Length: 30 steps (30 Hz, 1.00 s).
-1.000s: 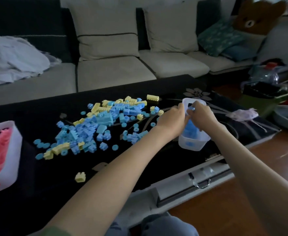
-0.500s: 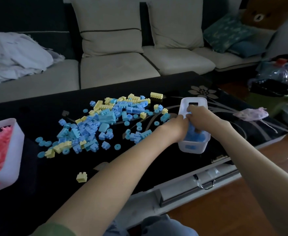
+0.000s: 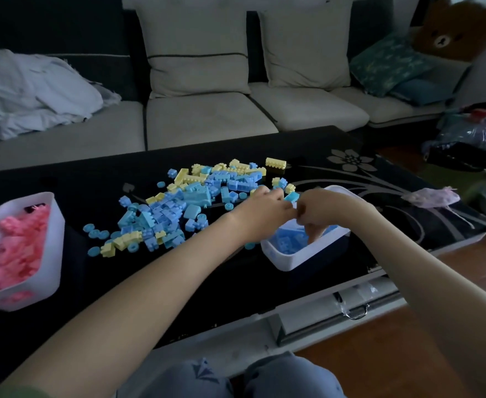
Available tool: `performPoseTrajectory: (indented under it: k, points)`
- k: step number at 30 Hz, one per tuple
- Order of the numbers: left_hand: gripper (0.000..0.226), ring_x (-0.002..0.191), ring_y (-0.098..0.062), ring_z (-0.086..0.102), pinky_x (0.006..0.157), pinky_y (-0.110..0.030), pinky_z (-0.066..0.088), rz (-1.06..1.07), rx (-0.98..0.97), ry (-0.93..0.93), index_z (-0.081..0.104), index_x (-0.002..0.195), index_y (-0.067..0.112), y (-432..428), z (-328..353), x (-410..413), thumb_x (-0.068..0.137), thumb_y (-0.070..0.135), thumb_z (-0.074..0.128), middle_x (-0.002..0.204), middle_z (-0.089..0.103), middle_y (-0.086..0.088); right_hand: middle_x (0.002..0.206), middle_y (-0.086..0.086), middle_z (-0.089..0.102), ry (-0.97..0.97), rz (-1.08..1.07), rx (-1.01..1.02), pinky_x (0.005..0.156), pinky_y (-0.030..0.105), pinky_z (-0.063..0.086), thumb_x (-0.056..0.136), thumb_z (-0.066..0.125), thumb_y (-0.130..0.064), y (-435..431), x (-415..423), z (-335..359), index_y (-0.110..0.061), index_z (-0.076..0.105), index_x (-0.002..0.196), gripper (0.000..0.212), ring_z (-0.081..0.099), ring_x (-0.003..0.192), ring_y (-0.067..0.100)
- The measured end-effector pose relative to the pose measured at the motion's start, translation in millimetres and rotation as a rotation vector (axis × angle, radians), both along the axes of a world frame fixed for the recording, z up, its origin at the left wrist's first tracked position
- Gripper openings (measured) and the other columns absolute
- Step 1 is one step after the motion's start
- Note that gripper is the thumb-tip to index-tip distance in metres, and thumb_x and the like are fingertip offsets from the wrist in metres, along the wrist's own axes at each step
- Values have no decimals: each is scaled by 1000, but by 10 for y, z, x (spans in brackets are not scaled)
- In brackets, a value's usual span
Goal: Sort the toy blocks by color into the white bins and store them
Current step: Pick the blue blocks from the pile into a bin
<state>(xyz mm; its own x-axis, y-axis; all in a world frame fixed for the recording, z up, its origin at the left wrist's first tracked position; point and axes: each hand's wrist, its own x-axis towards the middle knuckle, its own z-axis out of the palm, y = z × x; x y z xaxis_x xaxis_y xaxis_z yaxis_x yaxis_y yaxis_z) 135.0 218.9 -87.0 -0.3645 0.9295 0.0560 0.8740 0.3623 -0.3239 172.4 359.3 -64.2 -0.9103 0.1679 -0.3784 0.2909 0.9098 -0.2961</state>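
The step in hand looks like feeding blue blocks into the white bin (image 3: 290, 261). It sits on the dark counter (image 3: 230, 285) at about 4 o'clock from the loose pile of blue and yellow blocks (image 3: 178, 208), with a layer of blue already inside. The right hand (image 3: 320, 214) is over that bin with its fingers hooked down among the blue pieces; I cannot tell whether it grips any or holds nothing. The left hand (image 3: 260, 211) is just beside it, at the bin's 10 o'clock on the pile's near edge. Its knuckles are up and its fingers curled under, so the palm is hidden and I cannot tell if it holds anything. To do this well, it seems best to release pieces low inside the walls, since small plastic blocks would likely bounce and skitter on the glossy top. Take only blue: yellow pieces are mixed right through the heap, some close by at the left hand's 12 o'clock. The light bin may slide, so one hand steadying it would help. The bin of pink blocks (image 3: 54, 225), at the pile's 9 o'clock and well apart, needs nothing.
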Motion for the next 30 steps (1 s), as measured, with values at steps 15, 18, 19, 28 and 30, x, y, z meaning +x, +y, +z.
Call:
performPoseTrajectory:
  k: [15,18,19,28,30]
  points:
    - [64,128,-25,43,96,-34,39,257,326,-882,10,150,20,283,-90,200,98,10,46,150,31,-12,89,4,65,117,-345,152,76,35,57,95,39,-18,380,49,-238,-11,53,94,16,68,77,19]
    - [68,120,-21,52,95,-39,47,222,513,-833,19,146,25,141,-47,158,91,-9,42,139,45,-12,90,11,59,295,-282,133,57,35,53,95,42,-15,278,116,-149,-6,49,100,13,66,80,32]
    - [75,122,-22,50,97,-41,46,248,551,-812,16,147,27,69,-39,124,88,-11,43,141,43,-12,93,13,58,363,-232,174,58,34,48,95,43,-16,214,105,-119,-4,48,105,17,63,84,33]
    - [67,121,-31,40,94,-40,42,705,544,-593,21,143,14,-1238,-292,-233,85,-8,46,134,37,-16,119,4,49,308,457,-5,84,34,44,90,58,-20,-1022,-353,-176,-17,44,124,37,51,105,23]
    - [51,114,-30,44,88,-38,43,795,570,-533,31,135,9,-1566,-328,-273,88,-5,44,127,42,-17,121,4,47,222,547,-40,87,34,44,90,60,-26,-1298,-391,-289,-20,42,127,41,49,106,21]
